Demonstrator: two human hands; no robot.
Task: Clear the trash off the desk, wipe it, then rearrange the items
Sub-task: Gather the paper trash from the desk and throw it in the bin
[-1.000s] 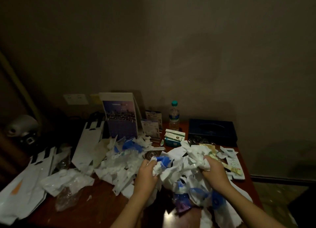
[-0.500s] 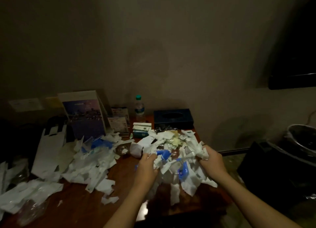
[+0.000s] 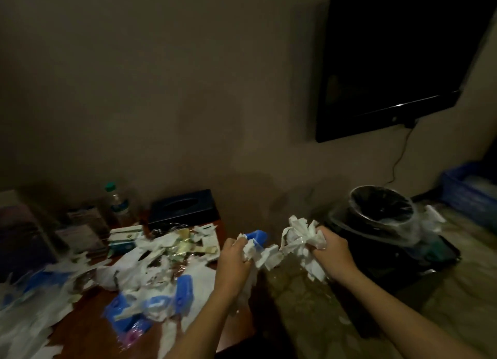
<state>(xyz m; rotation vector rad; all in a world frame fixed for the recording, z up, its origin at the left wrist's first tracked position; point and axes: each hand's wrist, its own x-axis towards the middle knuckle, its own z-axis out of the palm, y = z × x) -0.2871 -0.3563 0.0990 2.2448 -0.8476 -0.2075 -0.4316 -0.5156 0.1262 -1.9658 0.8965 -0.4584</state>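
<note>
Both your hands grip paper trash (image 3: 301, 232) past the desk (image 3: 86, 329) edge.
Your left hand (image 3: 236, 253) and right hand (image 3: 329, 247) each squeeze some over bare floor (image 3: 309, 299), mid frame. The bin (image 3: 376, 229) sits close on the right. More scraps (image 3: 150, 267) cover the desk at lower left.

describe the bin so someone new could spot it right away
Start at the dark TV on the wall and drop to the floor, right of the desk. The bin is the black tub lined with a clear bag, the only round thing there.
</note>
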